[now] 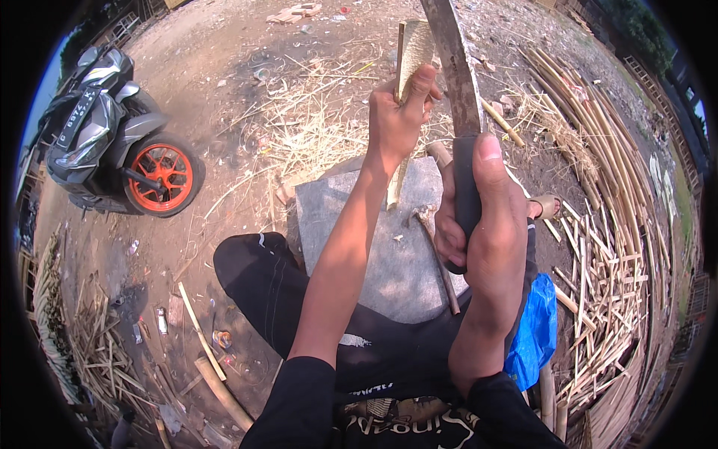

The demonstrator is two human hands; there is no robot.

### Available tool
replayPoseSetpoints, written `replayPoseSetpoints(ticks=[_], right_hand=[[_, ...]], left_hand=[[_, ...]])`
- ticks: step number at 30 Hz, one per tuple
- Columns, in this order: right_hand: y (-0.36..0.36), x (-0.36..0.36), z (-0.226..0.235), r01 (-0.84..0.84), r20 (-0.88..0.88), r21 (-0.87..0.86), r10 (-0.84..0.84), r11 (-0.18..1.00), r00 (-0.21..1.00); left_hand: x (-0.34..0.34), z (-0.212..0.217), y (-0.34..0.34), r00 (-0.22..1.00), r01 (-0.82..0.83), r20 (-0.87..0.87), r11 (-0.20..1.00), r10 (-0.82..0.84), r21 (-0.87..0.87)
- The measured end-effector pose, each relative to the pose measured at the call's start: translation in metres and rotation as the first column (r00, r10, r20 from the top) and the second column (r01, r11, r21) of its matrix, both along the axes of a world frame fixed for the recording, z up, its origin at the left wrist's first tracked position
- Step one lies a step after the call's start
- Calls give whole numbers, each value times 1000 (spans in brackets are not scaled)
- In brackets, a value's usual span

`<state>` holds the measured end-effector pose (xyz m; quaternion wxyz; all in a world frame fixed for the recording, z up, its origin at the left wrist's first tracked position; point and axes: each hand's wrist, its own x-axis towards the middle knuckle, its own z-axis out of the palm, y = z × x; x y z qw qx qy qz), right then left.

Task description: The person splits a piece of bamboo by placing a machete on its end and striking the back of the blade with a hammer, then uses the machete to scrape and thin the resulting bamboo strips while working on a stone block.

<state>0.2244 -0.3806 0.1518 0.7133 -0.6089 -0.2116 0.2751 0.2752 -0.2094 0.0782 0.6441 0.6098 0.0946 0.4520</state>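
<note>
My left hand point(402, 112) is closed around a split piece of bamboo point(416, 54), held upright in front of me with its pale inner face showing. Its lower end reaches down over a grey flat slab point(325, 213) between my legs. My right hand point(490, 206) grips the dark handle of a machete point(458, 78), thumb lying along the handle. The worn, stained blade points up and away, just right of the bamboo and seemingly apart from it. A thin rod-handled tool point(443, 262) with a knobby head lies on the slab.
Pale bamboo shavings point(314, 123) litter the dirt beyond the slab. Long bamboo poles point(598, 135) and heaped split strips point(609, 314) lie at right. A blue plastic bag point(535, 333) sits beside my right leg. A motorbike point(112, 138) with an orange wheel stands at left.
</note>
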Motion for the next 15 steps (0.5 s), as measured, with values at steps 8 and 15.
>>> replayPoseSetpoints(ticks=[8, 15], right_hand=[[6, 4, -4, -80, -24, 0, 80, 997, 997], [21, -10, 3, -124, -33, 73, 127, 990, 991]], left_hand=[[-2, -5, 5, 999, -13, 45, 999, 11, 46], [2, -9, 25, 972, 227, 73, 972, -223, -58]])
